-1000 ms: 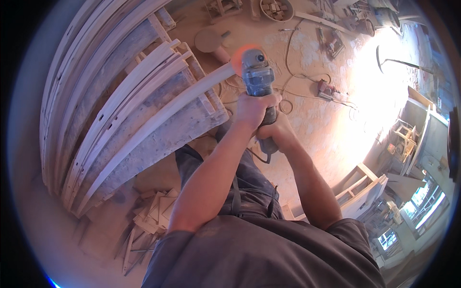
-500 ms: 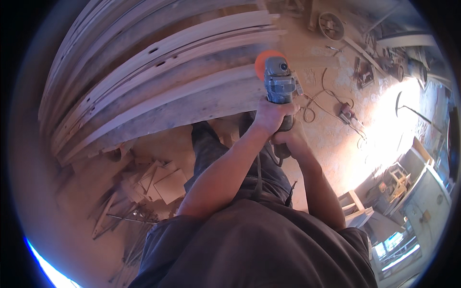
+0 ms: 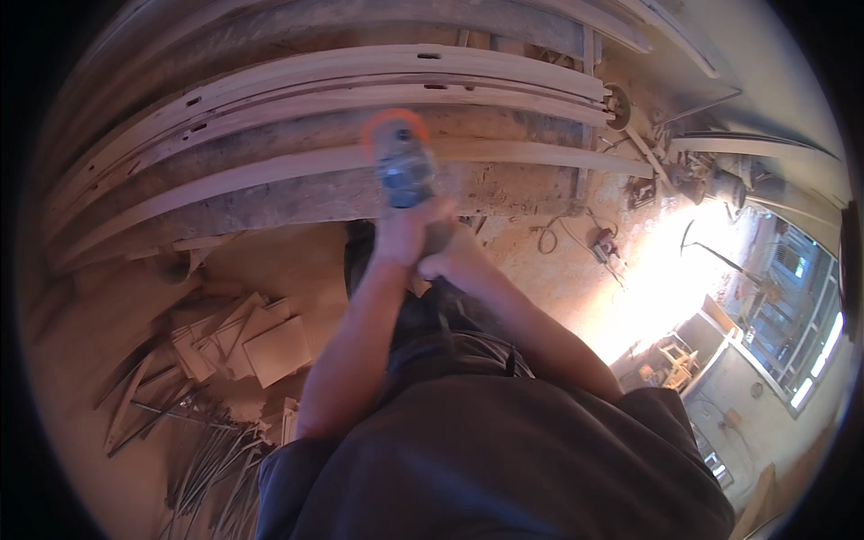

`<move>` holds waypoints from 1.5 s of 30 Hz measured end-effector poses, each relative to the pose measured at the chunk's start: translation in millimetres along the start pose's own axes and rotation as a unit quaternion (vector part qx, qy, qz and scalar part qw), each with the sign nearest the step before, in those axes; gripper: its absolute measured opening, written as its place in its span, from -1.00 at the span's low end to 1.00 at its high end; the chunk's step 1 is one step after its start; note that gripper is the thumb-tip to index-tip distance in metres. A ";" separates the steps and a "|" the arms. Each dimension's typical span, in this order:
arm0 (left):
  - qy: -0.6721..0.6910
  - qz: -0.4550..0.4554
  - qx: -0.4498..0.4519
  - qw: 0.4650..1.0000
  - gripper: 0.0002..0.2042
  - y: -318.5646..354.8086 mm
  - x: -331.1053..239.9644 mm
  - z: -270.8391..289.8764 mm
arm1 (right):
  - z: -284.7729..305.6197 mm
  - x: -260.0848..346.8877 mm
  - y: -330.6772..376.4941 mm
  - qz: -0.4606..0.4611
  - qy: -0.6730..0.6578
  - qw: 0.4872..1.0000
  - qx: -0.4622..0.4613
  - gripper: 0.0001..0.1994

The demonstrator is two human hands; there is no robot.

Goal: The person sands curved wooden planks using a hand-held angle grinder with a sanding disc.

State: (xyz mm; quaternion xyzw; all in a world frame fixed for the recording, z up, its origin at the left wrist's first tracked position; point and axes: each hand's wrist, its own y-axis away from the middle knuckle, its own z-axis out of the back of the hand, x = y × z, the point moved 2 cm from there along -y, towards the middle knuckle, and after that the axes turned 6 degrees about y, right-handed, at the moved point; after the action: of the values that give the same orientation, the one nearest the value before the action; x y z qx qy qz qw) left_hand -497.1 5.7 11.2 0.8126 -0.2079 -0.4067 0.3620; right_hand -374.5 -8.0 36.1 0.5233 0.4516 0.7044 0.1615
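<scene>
I hold a blue-grey angle grinder [image 3: 403, 171] with an orange sanding disc [image 3: 389, 126] at its front. My left hand [image 3: 402, 229] wraps around the grinder's body just behind the head. My right hand [image 3: 457, 258] grips the rear of the tool, close against the left. The disc rests on a long curved wooden strip [image 3: 270, 175], the nearest of a stack of curved wooden pieces [image 3: 342, 81] lying across a rough bench [image 3: 270, 202].
A pile of flat wood offcuts [image 3: 243, 346] and thin rods [image 3: 198, 450] lies on the dusty floor at lower left. A power tool with a cable [image 3: 601, 243] sits on the floor at right, by a bright sunlit patch. Windows and furniture frames stand far right.
My view has swung, so the curved pieces now run across the top instead of slanting at left. The grinder has moved along the nearest strip, both hands still on it.
</scene>
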 end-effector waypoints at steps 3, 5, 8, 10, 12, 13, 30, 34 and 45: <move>0.083 0.011 -0.017 0.996 -0.84 -0.4 -30.9 70.7 | -62.3 30.0 -24.3 0.068 -0.013 0.998 -0.005 -0.48; 0.154 -0.005 -0.022 0.988 -0.86 3.4 -56.9 109.3 | -98.1 50.9 -42.6 0.080 0.065 0.995 -0.003 -0.44; 0.209 -0.030 -0.041 0.977 -0.85 10.7 -81.0 143.3 | -126.6 85.5 -51.3 0.042 0.128 0.985 0.106 -0.24; 0.214 -0.039 -0.060 0.974 -0.88 17.2 -86.3 140.4 | -129.9 81.2 -56.3 0.051 0.148 0.981 0.115 -0.26; 0.200 -0.051 -0.064 0.976 -0.89 19.6 -74.5 124.4 | -119.0 66.2 -56.6 0.051 0.144 0.982 0.114 -0.28; 0.193 -0.054 -0.063 0.978 -0.90 19.2 -64.4 114.3 | -107.1 54.2 -51.1 0.046 0.131 0.984 0.108 -0.30; -0.143 0.062 0.077 0.985 -0.75 -43.0 220.6 -261.6 | 265.1 -187.2 87.2 0.022 -0.137 0.974 -0.182 -0.43; -0.258 0.081 0.187 0.945 -0.68 -73.9 276.7 -360.1 | 336.6 -228.1 113.8 -0.030 -0.334 0.933 -0.126 -0.63; -0.312 0.046 0.088 0.945 -0.51 -57.1 220.9 -332.1 | 310.3 -222.5 94.8 0.008 -0.374 0.926 -0.055 -0.58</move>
State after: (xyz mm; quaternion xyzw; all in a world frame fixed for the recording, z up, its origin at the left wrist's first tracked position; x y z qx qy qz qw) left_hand -96.4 42.4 -9.6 0.6631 -0.3822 -0.6032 0.2243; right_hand 11.8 -70.0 -5.3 0.7426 0.3147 0.4823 0.3419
